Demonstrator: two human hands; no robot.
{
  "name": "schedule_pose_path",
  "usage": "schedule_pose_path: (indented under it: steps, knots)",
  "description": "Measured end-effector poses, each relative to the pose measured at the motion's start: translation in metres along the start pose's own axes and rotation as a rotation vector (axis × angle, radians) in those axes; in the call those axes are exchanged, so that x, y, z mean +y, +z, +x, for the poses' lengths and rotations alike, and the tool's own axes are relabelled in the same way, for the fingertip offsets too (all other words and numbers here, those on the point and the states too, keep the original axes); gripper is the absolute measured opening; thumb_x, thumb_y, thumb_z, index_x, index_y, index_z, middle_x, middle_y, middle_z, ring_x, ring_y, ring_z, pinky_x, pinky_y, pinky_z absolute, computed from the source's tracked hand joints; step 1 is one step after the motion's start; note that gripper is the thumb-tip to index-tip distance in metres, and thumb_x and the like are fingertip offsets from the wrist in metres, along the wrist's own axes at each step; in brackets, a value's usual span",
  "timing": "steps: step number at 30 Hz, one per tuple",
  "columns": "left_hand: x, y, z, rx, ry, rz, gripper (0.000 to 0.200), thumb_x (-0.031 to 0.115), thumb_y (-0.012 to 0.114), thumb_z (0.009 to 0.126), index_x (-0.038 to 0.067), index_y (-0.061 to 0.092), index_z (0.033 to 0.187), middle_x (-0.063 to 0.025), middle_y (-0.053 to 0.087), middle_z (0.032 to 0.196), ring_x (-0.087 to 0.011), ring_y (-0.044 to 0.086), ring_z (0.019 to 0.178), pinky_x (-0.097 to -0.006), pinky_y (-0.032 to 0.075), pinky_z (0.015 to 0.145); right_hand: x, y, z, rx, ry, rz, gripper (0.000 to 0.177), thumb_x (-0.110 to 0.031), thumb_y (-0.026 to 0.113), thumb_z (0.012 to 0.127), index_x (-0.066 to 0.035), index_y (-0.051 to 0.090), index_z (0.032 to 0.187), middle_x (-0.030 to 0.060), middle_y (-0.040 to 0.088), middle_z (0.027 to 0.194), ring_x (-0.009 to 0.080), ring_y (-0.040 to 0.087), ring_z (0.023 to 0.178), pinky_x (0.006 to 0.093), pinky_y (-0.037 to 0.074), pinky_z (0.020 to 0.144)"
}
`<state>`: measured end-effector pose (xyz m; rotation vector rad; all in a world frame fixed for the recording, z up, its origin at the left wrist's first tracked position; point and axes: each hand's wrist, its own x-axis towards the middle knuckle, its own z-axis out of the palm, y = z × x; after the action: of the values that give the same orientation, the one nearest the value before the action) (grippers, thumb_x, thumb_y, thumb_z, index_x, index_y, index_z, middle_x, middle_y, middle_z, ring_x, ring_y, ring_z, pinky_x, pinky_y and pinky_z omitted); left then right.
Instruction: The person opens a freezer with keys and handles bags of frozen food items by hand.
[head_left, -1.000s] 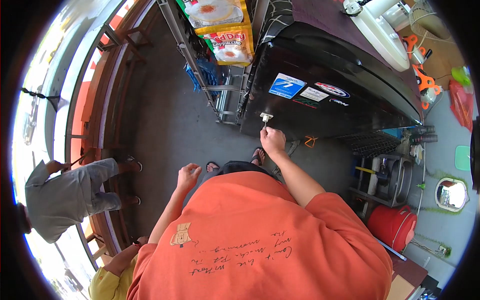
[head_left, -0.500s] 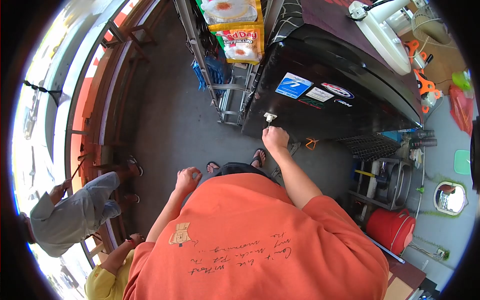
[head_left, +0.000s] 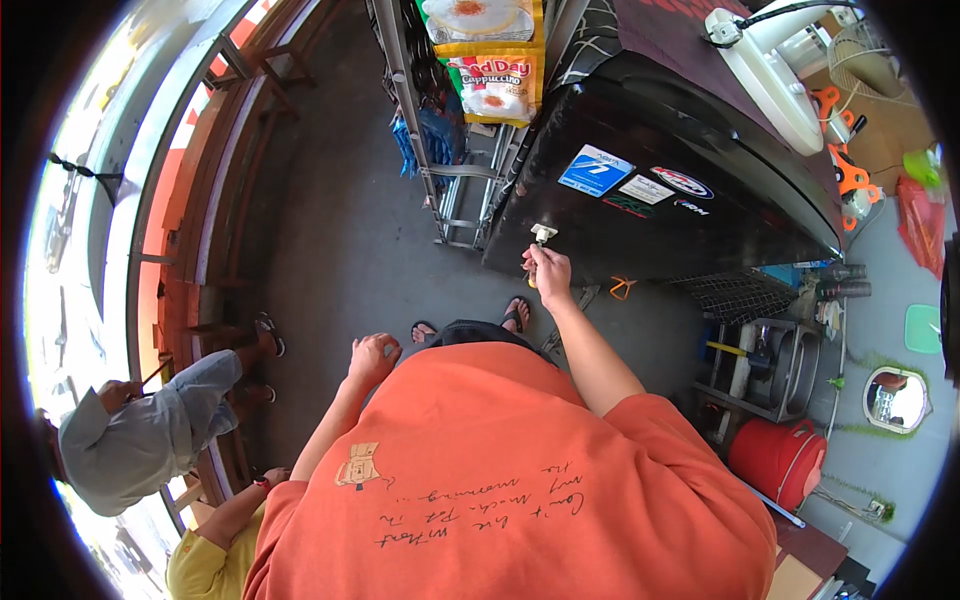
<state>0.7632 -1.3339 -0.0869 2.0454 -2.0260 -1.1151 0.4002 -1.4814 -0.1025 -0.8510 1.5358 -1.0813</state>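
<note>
My right hand [head_left: 549, 274] is closed around a small key, partly hidden by the fingers, at a white lock [head_left: 543, 233] on the front of a black cabinet [head_left: 640, 235]. A small yellowish item shows below the fingers. Stickers [head_left: 596, 171] are on the cabinet above the lock. My left hand [head_left: 374, 359] hangs beside the orange shirt [head_left: 500, 430] with its fingers curled, and whatever it may hold is hidden.
A metal ladder-like rack [head_left: 462, 172] with hanging coffee packets [head_left: 497, 84] stands left of the cabinet. Two people, one in grey [head_left: 125, 440] and one in yellow [head_left: 215, 545], are at the lower left. A red cooler [head_left: 775, 463] is at the right.
My right hand has turned at the lock, so its fingers and a small yellowish item now show. The view has shifted slightly. The person in grey has moved their hands a little.
</note>
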Motion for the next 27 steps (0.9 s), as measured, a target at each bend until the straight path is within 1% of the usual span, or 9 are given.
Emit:
schedule_pose_path:
  steps: [5, 15, 19, 20, 21, 22, 23, 25, 27]
  knots:
    - [-0.009, 0.004, 0.000, 0.003, -0.001, 0.031, 0.019, 0.027, 0.064, 0.082, 0.009, 0.069, 0.087, -0.0083, 0.069, 0.100, -0.0308, 0.062, 0.100, -0.0507, 0.040, 0.092, 0.000, -0.002, -0.009, -0.032, 0.251, 0.404, 0.022, -0.026, 0.057, 0.095, -0.007, 0.061, 0.084, -0.0007, 0.054, 0.067, 0.0043, 0.044, 0.047, 0.0201, 0.028, 0.039]
    - [-0.017, 0.005, 0.001, -0.010, -0.001, 0.003, 0.018, 0.025, 0.063, 0.082, 0.010, 0.070, 0.086, -0.0079, 0.069, 0.100, -0.0304, 0.062, 0.101, -0.0481, 0.041, 0.092, -0.002, 0.003, -0.004, -0.030, 0.302, 0.505, 0.022, -0.028, 0.058, 0.095, -0.009, 0.060, 0.084, -0.0017, 0.052, 0.066, 0.0043, 0.041, 0.046, 0.0194, 0.026, 0.037]
    - [-0.022, 0.010, 0.006, 0.028, 0.076, -0.037, 0.017, 0.024, 0.064, 0.080, 0.008, 0.070, 0.083, -0.0119, 0.069, 0.093, -0.0342, 0.064, 0.092, -0.0468, 0.047, 0.084, -0.005, -0.001, -0.009, -0.047, 0.344, 0.447, 0.022, -0.029, 0.056, 0.096, -0.010, 0.059, 0.083, -0.0035, 0.051, 0.064, 0.0043, 0.041, 0.046, 0.0198, 0.026, 0.037]
    - [-0.023, 0.009, 0.008, 0.026, 0.101, -0.064, 0.017, 0.023, 0.064, 0.080, 0.008, 0.070, 0.082, -0.0138, 0.069, 0.090, -0.0358, 0.064, 0.088, -0.0462, 0.049, 0.081, -0.003, -0.005, -0.013, -0.061, 0.312, 0.288, 0.023, -0.025, 0.056, 0.092, -0.009, 0.061, 0.077, -0.0018, 0.052, 0.061, 0.0078, 0.044, 0.046, 0.0249, 0.031, 0.039]
    - [-0.023, 0.009, 0.010, 0.042, 0.128, -0.083, 0.017, 0.023, 0.065, 0.079, 0.007, 0.070, 0.082, -0.0156, 0.068, 0.088, -0.0371, 0.064, 0.086, -0.0458, 0.050, 0.079, 0.013, -0.010, -0.014, -0.015, 0.150, -0.192, 0.024, -0.024, 0.057, 0.086, -0.008, 0.062, 0.070, 0.0039, 0.058, 0.060, 0.0141, 0.054, 0.051, 0.0321, 0.042, 0.046]
    - [-0.024, 0.009, 0.012, 0.063, 0.166, -0.101, 0.017, 0.023, 0.065, 0.078, 0.007, 0.070, 0.081, -0.0173, 0.067, 0.085, -0.0383, 0.064, 0.083, -0.0454, 0.051, 0.077, -0.008, -0.014, -0.032, -0.085, 0.098, -0.612, 0.025, -0.025, 0.058, 0.082, -0.005, 0.064, 0.068, 0.0113, 0.066, 0.068, 0.0263, 0.065, 0.064, 0.0403, 0.050, 0.061]
    - [-0.029, 0.012, 0.015, 0.045, 0.171, -0.135, 0.018, 0.024, 0.065, 0.078, 0.007, 0.071, 0.082, -0.0179, 0.067, 0.086, -0.0381, 0.064, 0.085, -0.0450, 0.051, 0.078, -0.034, -0.017, -0.046, -0.210, -0.063, -0.974, 0.025, -0.027, 0.058, 0.083, -0.005, 0.068, 0.077, 0.0167, 0.069, 0.080, 0.0345, 0.068, 0.080, 0.0443, 0.052, 0.072]
    - [-0.024, 0.006, 0.016, 0.004, 0.116, -0.119, 0.021, 0.025, 0.065, 0.078, 0.007, 0.072, 0.085, -0.0198, 0.068, 0.089, -0.0388, 0.065, 0.086, -0.0457, 0.052, 0.078, -0.109, -0.021, -0.079, -0.328, -0.074, -1.081, 0.029, -0.032, 0.061, 0.085, -0.006, 0.069, 0.095, 0.0183, 0.070, 0.090, 0.0362, 0.066, 0.090, 0.0448, 0.052, 0.082]
    - [-0.017, -0.002, 0.018, -0.024, 0.103, -0.150, 0.022, 0.027, 0.064, 0.079, 0.009, 0.073, 0.088, -0.0204, 0.068, 0.093, -0.0393, 0.065, 0.088, -0.0454, 0.052, 0.080, -0.201, -0.030, -0.099, -0.547, -0.085, -1.054, 0.032, -0.034, 0.062, 0.085, -0.007, 0.069, 0.100, 0.0171, 0.070, 0.091, 0.0347, 0.067, 0.089, 0.0422, 0.052, 0.080]
